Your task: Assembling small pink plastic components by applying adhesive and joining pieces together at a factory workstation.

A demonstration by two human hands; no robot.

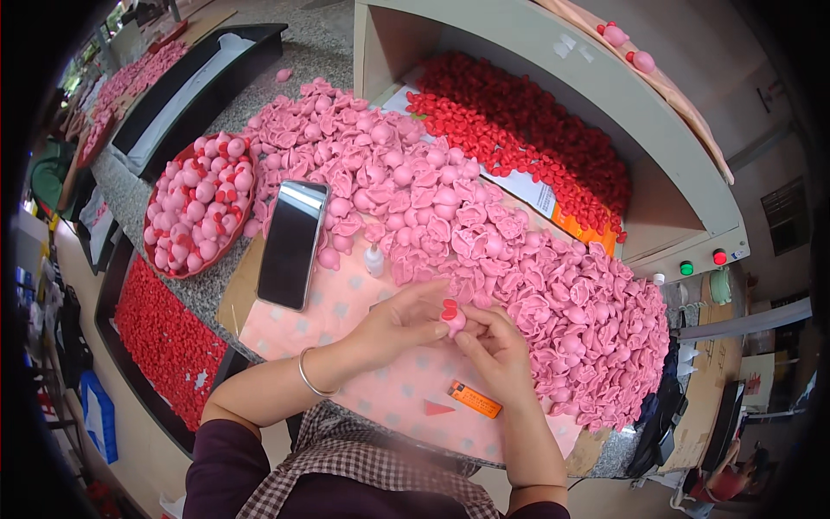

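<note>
Both of my hands meet over a pink dotted cloth (380,394) at the table's near edge. My left hand (399,324), with a silver bangle on the wrist, and my right hand (494,346) pinch one small pink rubber piece with a red part on top (451,317) between their fingertips. Just beyond the fingers lies a large heap of pink rubber pieces (450,208). A small white glue bottle (373,259) stands upright left of my left hand.
A black phone (292,244) lies on the cloth. A red bowl (201,206) holds finished pink-and-red pieces. Small red parts (527,130) fill an open grey cabinet (674,173). An orange label (475,400) lies near my right wrist. A tray of red parts (164,337) sits lower left.
</note>
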